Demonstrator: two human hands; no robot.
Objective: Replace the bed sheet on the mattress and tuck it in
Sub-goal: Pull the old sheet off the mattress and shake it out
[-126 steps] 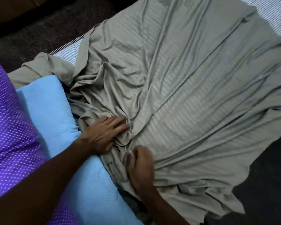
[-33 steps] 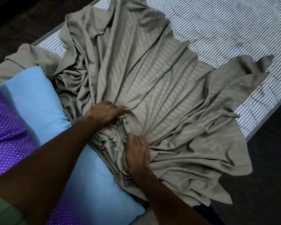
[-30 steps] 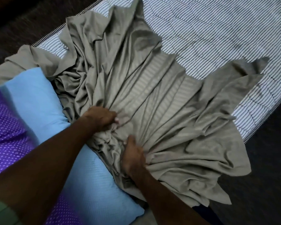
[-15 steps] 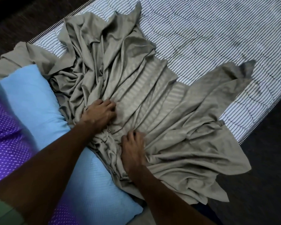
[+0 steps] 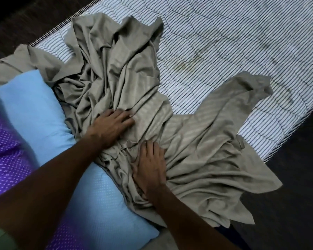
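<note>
The fingers (image 5: 124,116) of the left hand (image 5: 110,127) lie nearly straight and close together, flat on the bunched grey-green bed sheet (image 5: 134,83), pressing it down without curling round any fold. The right hand (image 5: 149,166) lies just beside it, nearer the person, also palm-down on the sheet; its fingers point away from the body and their tips sink into the creases, so whether they pinch cloth cannot be told.

The sheet is gathered into a rumpled heap at the near end of the mattress (image 5: 224,42). One tongue of it reaches up toward the far left edge, another spreads right toward the mattress's right edge, and a loose corner hangs over that edge above the dark floor (image 5: 296,177). Faint woven stripes show on the cloth.

The mattress is bare beyond the heap, white with thin dark stripes and quilted seams, with some faint stains near its middle and a corded border along both long edges. A light blue pillow (image 5: 34,109) lies against the left side of the heap, partly under the left forearm. Beside it is a purple cloth with small white dots (image 5: 5,159).

The room around the bed is dim. The floor shows almost no detail, and the far end of the mattress is cut off by the top of the view.
</note>
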